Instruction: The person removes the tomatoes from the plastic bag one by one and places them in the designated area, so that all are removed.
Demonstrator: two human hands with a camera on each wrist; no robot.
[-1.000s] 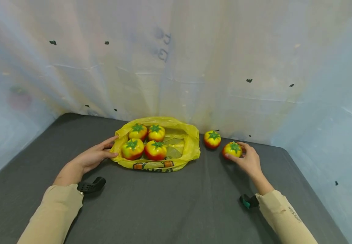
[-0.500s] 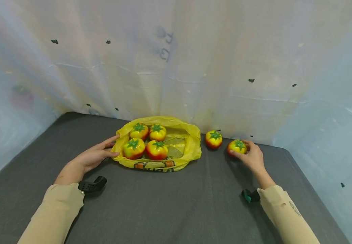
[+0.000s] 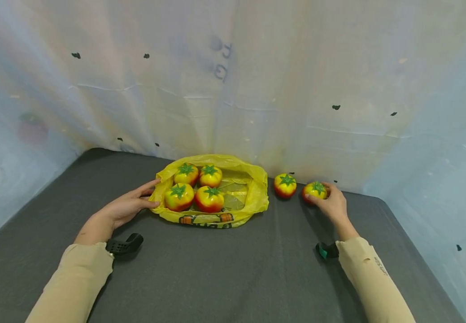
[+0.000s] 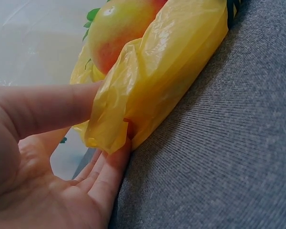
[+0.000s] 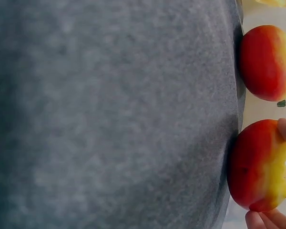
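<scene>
Toward the middle of the dark table lies a yellow plastic bag [image 3: 259,197], its mouth spread wide and several red-and-yellow artificial tomatoes [image 3: 210,199] inside. My left hand [image 3: 121,208] pinches the bag's left edge; in the left wrist view the thumb lies on the folded plastic and the fingers are partly behind it. To the right of the bag, my right hand [image 3: 333,204] grips a tomato [image 5: 255,167] between thumb and fingers, its green leafy top facing up, close over the cloth. Another tomato [image 3: 285,186] sits between the bag and that hand.
A grey cloth [image 3: 216,278] covers the table. Pale plastic sheeting [image 3: 277,89] rises right behind the back edge and along both sides. Each wrist wears a black strap, the left one [image 3: 125,244] hanging close above the cloth.
My right hand has shifted its tomato slightly back and to the right, widening the gap to the other tomato. The left hand keeps its place on the bag.
</scene>
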